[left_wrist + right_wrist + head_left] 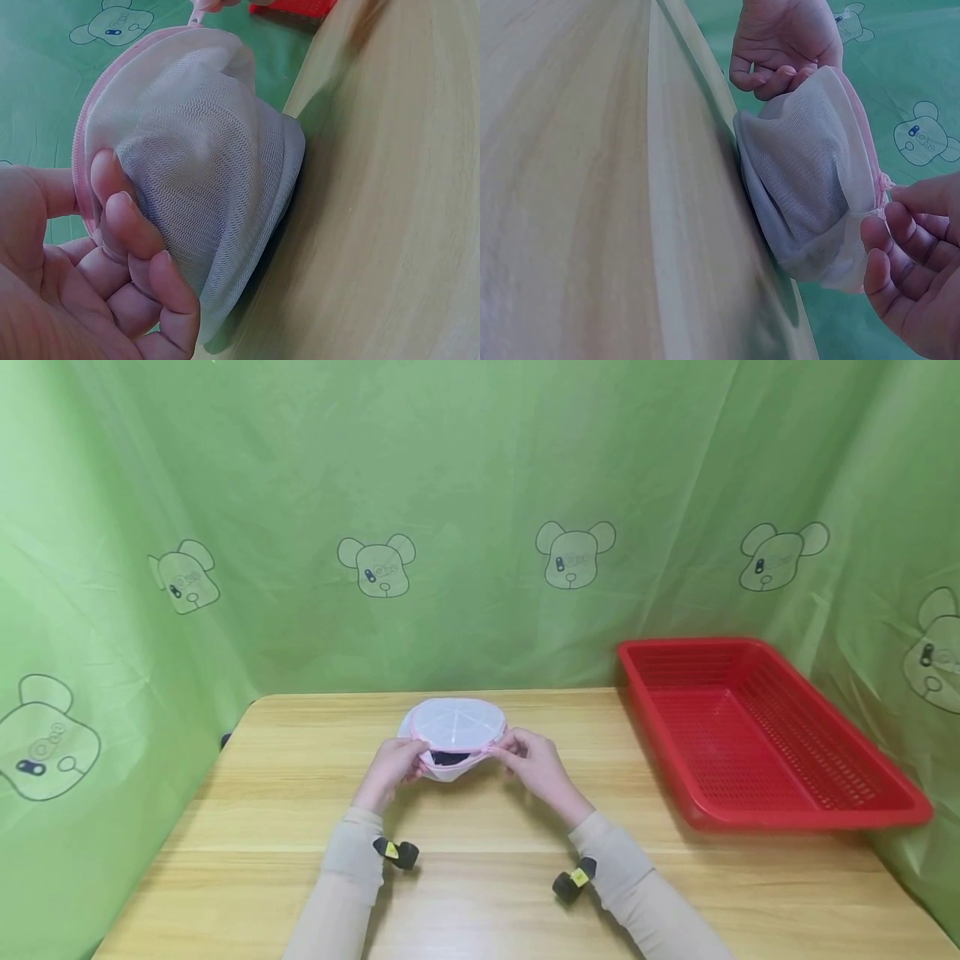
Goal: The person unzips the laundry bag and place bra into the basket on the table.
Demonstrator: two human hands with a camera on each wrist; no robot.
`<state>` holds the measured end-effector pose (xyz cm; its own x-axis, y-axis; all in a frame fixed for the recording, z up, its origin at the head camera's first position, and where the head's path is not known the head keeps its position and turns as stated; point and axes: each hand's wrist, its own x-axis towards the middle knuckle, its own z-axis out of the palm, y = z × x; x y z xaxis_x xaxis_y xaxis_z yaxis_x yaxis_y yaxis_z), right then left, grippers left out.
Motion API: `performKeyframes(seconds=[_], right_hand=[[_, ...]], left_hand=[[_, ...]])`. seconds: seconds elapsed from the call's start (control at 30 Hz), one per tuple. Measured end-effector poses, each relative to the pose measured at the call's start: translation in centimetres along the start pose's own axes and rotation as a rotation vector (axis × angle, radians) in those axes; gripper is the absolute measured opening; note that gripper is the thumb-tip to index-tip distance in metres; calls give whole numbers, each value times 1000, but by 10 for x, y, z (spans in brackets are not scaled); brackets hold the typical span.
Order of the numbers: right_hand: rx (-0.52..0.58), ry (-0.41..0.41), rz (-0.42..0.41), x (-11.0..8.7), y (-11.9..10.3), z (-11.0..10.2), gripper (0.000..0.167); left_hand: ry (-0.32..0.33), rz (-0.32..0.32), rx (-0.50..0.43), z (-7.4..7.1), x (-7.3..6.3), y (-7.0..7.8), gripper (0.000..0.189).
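Observation:
A white mesh laundry bag (459, 720) with a pink zipper along its rim sits at the table's far middle. Its zipper gapes on the near side, and something dark (448, 758) shows inside; what it is stays hidden. My left hand (392, 767) pinches the rim at the left end of the gap, thumb on one side and fingers curled against the mesh (202, 150). At the right end, my right hand (534, 767) pinches the pink zipper pull (887, 183) between thumb and forefinger, its other fingers beside the bag's edge.
A red plastic basket (678, 760) with slotted walls stands on the right of the wooden table (480, 877). Green curtains (480, 460) with printed bear heads hang behind and at both sides. Each wrist wears a small black camera (407, 856).

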<state>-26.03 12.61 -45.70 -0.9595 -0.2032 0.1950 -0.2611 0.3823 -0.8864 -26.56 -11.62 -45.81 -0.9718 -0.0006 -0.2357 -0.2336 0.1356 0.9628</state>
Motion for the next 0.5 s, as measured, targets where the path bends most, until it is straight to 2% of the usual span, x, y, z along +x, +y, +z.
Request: performKeyframes(seconds=[0.5], right_hand=[[19, 2, 19, 1, 2, -3, 12]], left_hand=[[-7, 5, 1, -1, 0, 1, 18]])
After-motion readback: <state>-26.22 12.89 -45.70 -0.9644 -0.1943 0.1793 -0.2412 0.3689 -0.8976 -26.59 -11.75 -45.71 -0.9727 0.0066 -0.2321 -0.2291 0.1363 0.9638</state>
